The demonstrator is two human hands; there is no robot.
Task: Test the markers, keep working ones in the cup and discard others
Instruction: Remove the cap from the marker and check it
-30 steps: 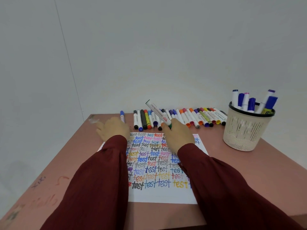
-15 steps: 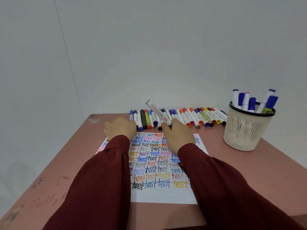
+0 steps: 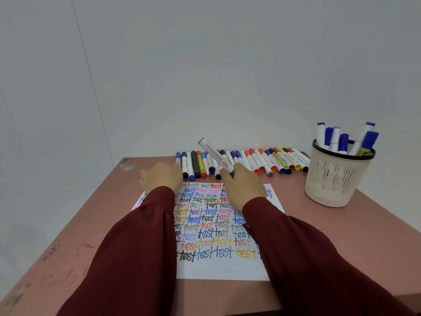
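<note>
Filling a grey-walled corner, the pink table holds paper; right hand grips 1 marker; left hand state unclear, fingers seemingly hidden.

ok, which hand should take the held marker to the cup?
Right: the right hand grips the marker, and the cup stands on its side. The left hand is at the opposite end of the row of markers.

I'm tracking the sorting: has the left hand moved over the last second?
Yes. The left hand has shifted right, closing up to the marker row's left end.
</note>
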